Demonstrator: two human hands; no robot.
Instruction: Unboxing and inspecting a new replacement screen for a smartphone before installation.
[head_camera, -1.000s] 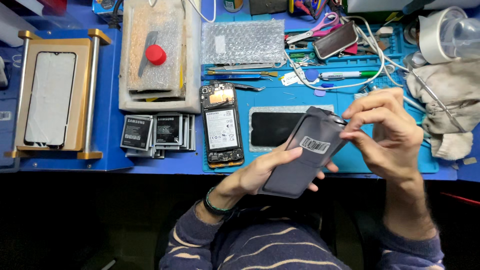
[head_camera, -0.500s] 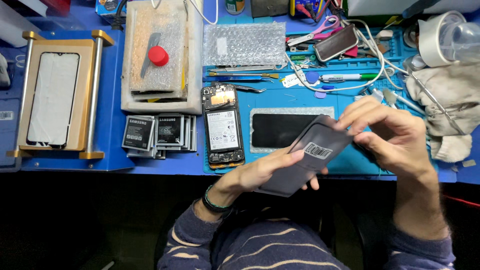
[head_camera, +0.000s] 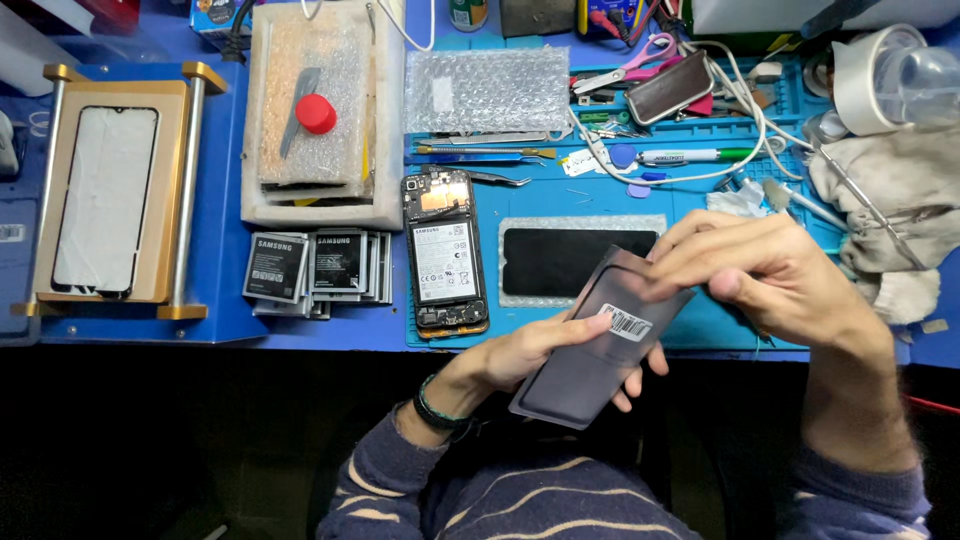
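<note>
My left hand (head_camera: 535, 355) cradles a dark phone back cover (head_camera: 590, 355) from below, inner side up, with a white barcode sticker on it. My right hand (head_camera: 770, 275) pinches the cover's upper right corner with thumb and fingers. Both hands hold it tilted above the table's front edge. Just behind it on the blue work mat (head_camera: 700, 320) lies a black phone screen (head_camera: 575, 258) on a bubble-wrap sheet. To its left lies an opened phone (head_camera: 445, 250), back off, battery showing.
A stack of phone batteries (head_camera: 315, 270) lies left of the opened phone. Far left stands a gold-framed fixture holding a screen (head_camera: 105, 200). A foam-lined box with a red knob (head_camera: 316, 112), a bubble-wrap pouch (head_camera: 485, 90), tweezers, scissors, cables, tape rolls and a cloth (head_camera: 900, 210) crowd the back and right.
The back cover has shifted slightly lower and left in my hands. My right fingers have moved along its upper right corner. The table items are unchanged.
</note>
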